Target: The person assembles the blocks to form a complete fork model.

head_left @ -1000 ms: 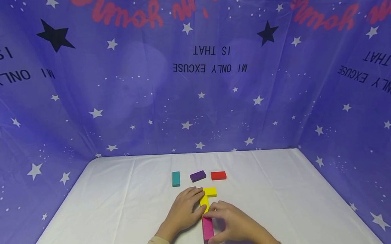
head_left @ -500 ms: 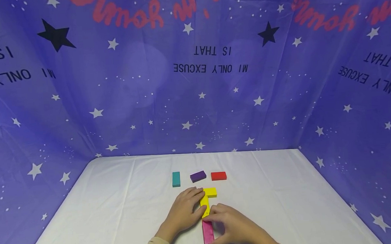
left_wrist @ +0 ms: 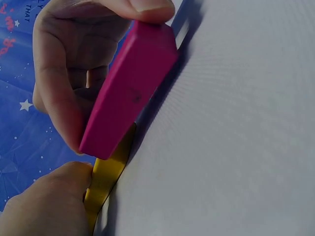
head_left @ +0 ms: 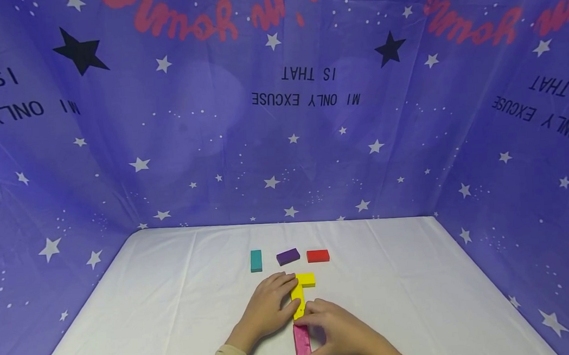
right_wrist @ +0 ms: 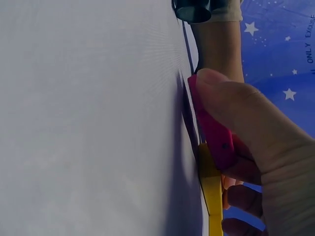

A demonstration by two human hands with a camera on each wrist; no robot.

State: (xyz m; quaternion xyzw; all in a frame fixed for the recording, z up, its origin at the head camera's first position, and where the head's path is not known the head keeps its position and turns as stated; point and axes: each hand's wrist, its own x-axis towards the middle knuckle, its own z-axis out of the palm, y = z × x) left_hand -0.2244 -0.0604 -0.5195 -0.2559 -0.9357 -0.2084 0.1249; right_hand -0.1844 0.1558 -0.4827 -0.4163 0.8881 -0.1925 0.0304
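Note:
A pink block is pinched lengthwise by my right hand, thumb at the near end and index finger at the far end. In the left wrist view, the block shows a shadow on the cloth beside it, and its far end overlaps a yellow block. My left hand rests along the left side of that yellow block in the head view, fingertips at its far end and thumb on its nearer part. Crosswise at the far end lies another yellow block.
Behind the hands, a teal block, a purple block and a red block lie in a loose row on the white cloth. A purple star-printed curtain surrounds the table on the back and sides.
My right hand has drawn the pink block slightly toward me, and more of the yellow block's near end shows. The left hand and the other blocks have stayed put.

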